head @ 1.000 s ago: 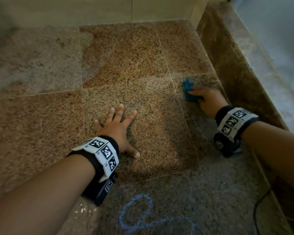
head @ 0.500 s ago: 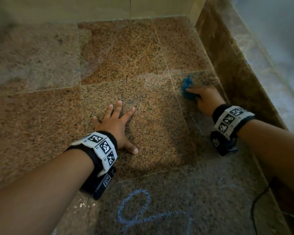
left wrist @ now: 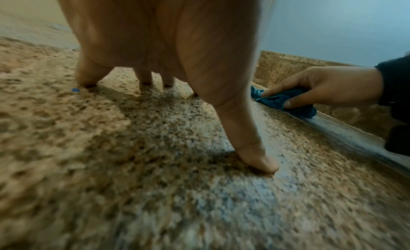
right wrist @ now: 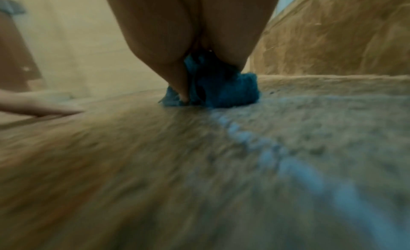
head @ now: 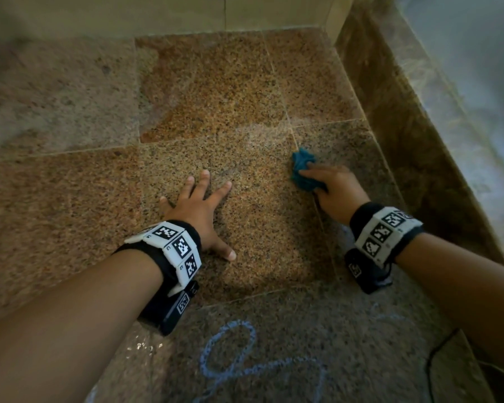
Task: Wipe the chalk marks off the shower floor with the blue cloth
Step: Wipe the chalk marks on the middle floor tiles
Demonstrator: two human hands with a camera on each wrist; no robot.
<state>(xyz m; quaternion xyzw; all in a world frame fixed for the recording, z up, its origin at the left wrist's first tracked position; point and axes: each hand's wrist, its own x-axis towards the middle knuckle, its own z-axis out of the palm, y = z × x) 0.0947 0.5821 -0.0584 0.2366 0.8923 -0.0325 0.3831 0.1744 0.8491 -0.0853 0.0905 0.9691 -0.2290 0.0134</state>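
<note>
Head view showed us kneeling over the shower floor, a speckled granite of square tiles. Our left hand lay flat on a middle tile, fingers spread and straight, its grip wide and holding nothing. From the left wrist view, the fingertips and thumb pressed down on the stone while the palm arched above it.

Our right hand held the cloth, a crumpled blue wad, against the floor near a grout line, close to the curb on the right. The grip was closed around it: in the left wrist view the fingers lay over the top of the cloth and the thumb pinched it from the near side. The right wrist view was blurred, yet the cloth showed bunched under the hand and touching the floor.

A looping blue chalk mark lay on the near tile, between our forearms and well apart from the cloth. A fainter chalk streak ran from the cloth toward the right wrist. We saw no containers.
</note>
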